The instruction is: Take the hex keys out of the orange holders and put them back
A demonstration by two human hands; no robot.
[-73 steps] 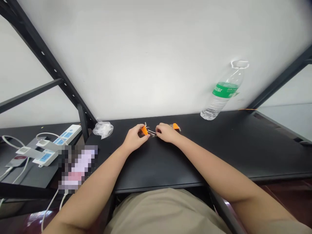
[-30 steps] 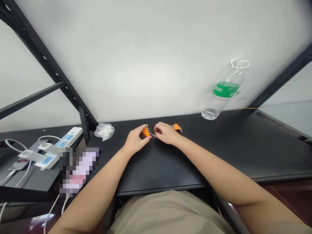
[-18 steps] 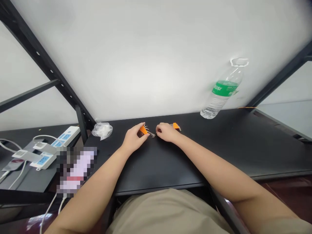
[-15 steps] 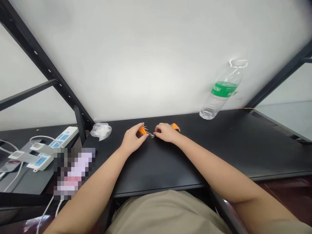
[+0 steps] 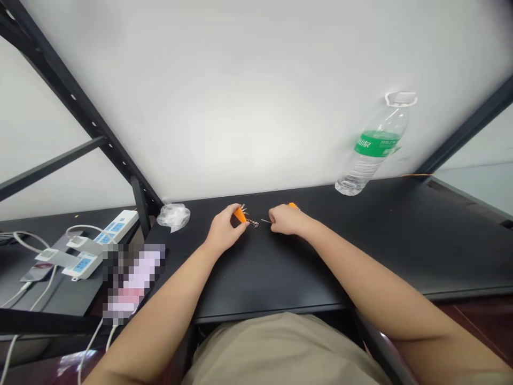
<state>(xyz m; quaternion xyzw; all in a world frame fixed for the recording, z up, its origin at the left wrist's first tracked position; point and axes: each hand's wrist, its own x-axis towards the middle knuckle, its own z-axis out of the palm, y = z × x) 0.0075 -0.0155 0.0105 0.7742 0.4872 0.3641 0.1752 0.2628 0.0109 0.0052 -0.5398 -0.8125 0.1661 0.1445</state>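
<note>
On the black table [image 5: 280, 267], my left hand [image 5: 223, 231] grips an orange holder [image 5: 240, 215] with several thin metal hex keys [image 5: 251, 222] sticking out of it to the right. A short way to the right, my right hand [image 5: 285, 220] pinches one thin hex key [image 5: 265, 221] that points left toward the holder, apart from it. A second orange holder [image 5: 293, 205] lies just behind my right hand, mostly hidden by it.
A clear water bottle [image 5: 374, 147] with a green label stands at the back right by the white wall. A crumpled plastic bag [image 5: 173, 215] lies left of my hands. White power strips [image 5: 98, 243] with cables lie on the lower shelf at left, by a black frame post [image 5: 138, 206].
My right hand has drawn away to the right with a single hex key, opening a gap between it and the holder in my left hand. The view shifted slightly.
</note>
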